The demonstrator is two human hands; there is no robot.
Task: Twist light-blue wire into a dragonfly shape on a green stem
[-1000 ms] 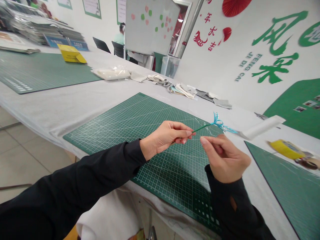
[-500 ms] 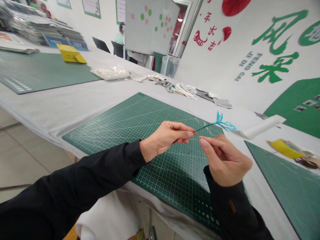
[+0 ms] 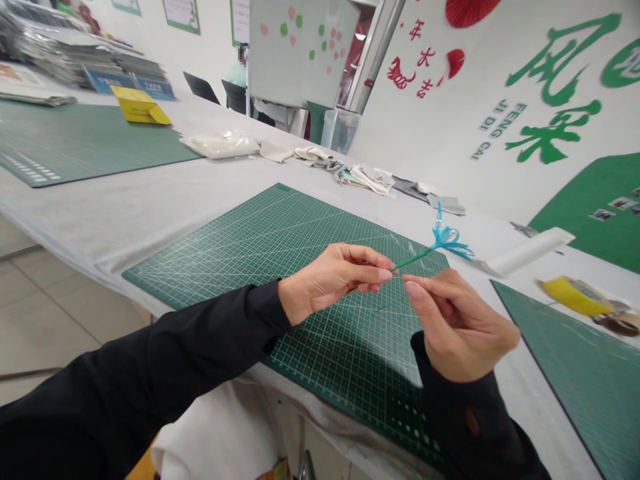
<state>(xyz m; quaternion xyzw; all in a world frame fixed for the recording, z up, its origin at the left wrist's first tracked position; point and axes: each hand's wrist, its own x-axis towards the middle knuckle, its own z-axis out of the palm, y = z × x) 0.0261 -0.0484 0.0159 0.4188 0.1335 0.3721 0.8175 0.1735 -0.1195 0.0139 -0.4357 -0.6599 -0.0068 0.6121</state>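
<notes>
Between the thumb and fingers of my left hand is the green stem of a handmade blue flower. Its looped petals, with small clear beads, point up and to the right. My right hand is pinched close beside the stem, just right of the left fingertips. Whatever the right thumb and forefinger hold is too small to make out. Below both hands lies a green cutting mat with a white grid.
More cutting mats lie at left and right. A yellow box, a plastic-wrapped packet and cloth pieces are farther back. At right are a white roll and a yellow packet. A person sits behind.
The blue flower has turned about its stem, so one petal now stands upright. My right hand has shifted slightly right and down, while the left keeps its hold.
</notes>
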